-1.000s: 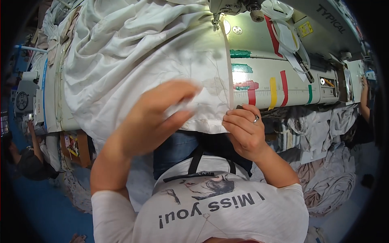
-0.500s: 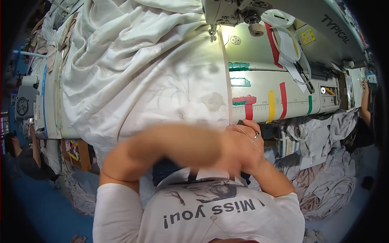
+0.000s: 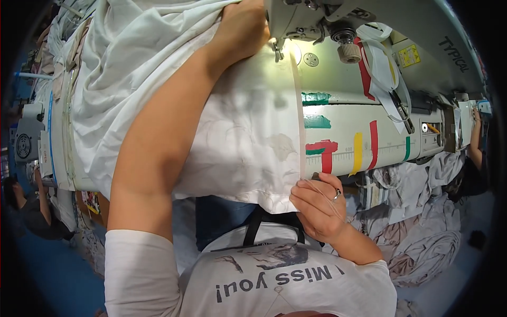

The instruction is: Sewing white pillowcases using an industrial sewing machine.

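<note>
A wide white fabric (image 3: 232,142) with a faint grey pattern lies over the sewing machine bed, its straight, beige-edged right side running under the presser foot (image 3: 277,52). At the far end, beside the machine head, my left hand (image 3: 244,29) is curled on the cloth; its fingertips are mostly hidden. My left forearm crosses over the fabric. At the near table edge, my right hand (image 3: 319,206) pinches the fabric's near right corner. It wears a ring, and thin threads (image 3: 322,191) lie across its back. A small dark item shows by its fingertips, too little to name.
The sewing machine head (image 3: 338,16) overhangs the far right. Coloured tape strips (image 3: 373,145) mark the bed. Dark-handled snips (image 3: 404,116) and looped white tape (image 3: 376,68) lie to the right. Piled cloth (image 3: 430,248) is at lower right. Other people work at both sides.
My left hand has swung from beside my right hand to the far end of the fabric, near the machine head. My right hand stays at the near corner. The view has shifted slightly.
</note>
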`<control>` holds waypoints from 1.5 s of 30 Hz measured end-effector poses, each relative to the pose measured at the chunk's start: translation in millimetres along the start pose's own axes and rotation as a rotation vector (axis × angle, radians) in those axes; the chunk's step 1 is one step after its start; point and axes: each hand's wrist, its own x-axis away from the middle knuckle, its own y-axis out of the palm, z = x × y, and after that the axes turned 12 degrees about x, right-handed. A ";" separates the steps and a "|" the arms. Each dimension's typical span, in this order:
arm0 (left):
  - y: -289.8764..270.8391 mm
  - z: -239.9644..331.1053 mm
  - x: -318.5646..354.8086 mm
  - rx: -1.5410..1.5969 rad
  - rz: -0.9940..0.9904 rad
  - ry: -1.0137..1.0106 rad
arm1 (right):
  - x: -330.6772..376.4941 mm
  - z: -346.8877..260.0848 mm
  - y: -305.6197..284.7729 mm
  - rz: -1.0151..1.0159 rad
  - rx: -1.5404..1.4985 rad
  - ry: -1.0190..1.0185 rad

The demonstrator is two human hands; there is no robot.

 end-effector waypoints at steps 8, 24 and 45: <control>-12.9 9.0 -30.1 0.447 -0.181 -0.795 | -25.5 14.1 1.3 0.050 0.041 -0.011; -58.0 41.6 -11.0 0.144 -0.714 -0.750 | -24.9 23.1 7.2 0.106 0.159 -0.005; -24.0 -7.8 2.0 -0.462 -1.285 -0.469 | -34.7 26.1 4.8 0.075 0.209 0.080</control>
